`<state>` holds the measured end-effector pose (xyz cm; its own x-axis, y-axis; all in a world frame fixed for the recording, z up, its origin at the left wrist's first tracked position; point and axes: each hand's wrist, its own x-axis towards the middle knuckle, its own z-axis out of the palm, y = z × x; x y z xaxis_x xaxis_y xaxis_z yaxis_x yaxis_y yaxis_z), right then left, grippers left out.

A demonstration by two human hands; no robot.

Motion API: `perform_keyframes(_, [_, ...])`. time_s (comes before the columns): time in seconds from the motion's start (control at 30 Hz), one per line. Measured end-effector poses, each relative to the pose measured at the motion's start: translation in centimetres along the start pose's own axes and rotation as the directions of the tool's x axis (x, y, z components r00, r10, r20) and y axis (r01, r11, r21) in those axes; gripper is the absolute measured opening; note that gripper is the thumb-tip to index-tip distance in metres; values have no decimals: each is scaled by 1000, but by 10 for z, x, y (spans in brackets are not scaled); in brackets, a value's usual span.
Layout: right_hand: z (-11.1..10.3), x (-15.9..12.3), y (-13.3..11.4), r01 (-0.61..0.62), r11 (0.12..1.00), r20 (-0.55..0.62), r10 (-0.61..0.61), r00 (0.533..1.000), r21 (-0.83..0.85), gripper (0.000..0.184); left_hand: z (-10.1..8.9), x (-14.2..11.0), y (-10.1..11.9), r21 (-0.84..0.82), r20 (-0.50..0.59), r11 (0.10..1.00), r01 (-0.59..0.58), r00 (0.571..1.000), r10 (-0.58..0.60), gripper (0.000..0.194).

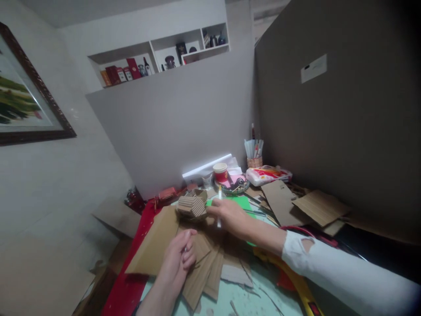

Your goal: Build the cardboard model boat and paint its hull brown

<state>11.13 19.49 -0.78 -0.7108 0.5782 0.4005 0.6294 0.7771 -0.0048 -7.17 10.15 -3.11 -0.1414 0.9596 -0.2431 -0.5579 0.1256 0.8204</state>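
My right hand [232, 216] is closed around a slim white pen [219, 195] with an orange tip that points up. Its fingertips reach the edge of a small faceted piece of corrugated cardboard [192, 206]; whether they grip that piece too, I cannot tell. Lower and to the left, my left hand [179, 254] has its fingers curled in. A tiny pale spot shows between those fingers, too small to name. Under and beside the left hand lie a large flat cardboard sheet [153, 245] and several overlapping cardboard strips [208, 267].
Behind the hands stand a red-and-white paper cup [220, 171] and a round tray [241, 189] of small items. A pen holder [255, 161], a plastic packet [268, 174] and cardboard pieces [320, 206] are at the right. A yellow-handled tool [297, 283] lies near my right forearm.
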Motion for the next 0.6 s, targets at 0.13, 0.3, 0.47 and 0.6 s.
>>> perform_keyframes(0.13, [-29, -25, -6, 47, 999, -196, -47, 979, -6, 11, 7, -6, 5, -85, -16, 996, 17, 1000, -18, 34])
perform_keyframes(0.3, [-69, -67, -32, 146, 989, -393, -125, 911, 24, 32, 24, -25, 14, -228, 5, 974, -10, 1000, 11, 39])
perform_keyframes(0.47, [-95, -89, -59, 230, 973, -397, -199, 896, 33, 37, 30, -41, 10, -279, 44, 960, 0, 999, 13, 38])
perform_keyframes(0.6, [-108, -93, -67, 233, 969, -380, -186, 906, 82, 36, 20, -46, 2, -358, 350, 934, 12, 929, 123, 35])
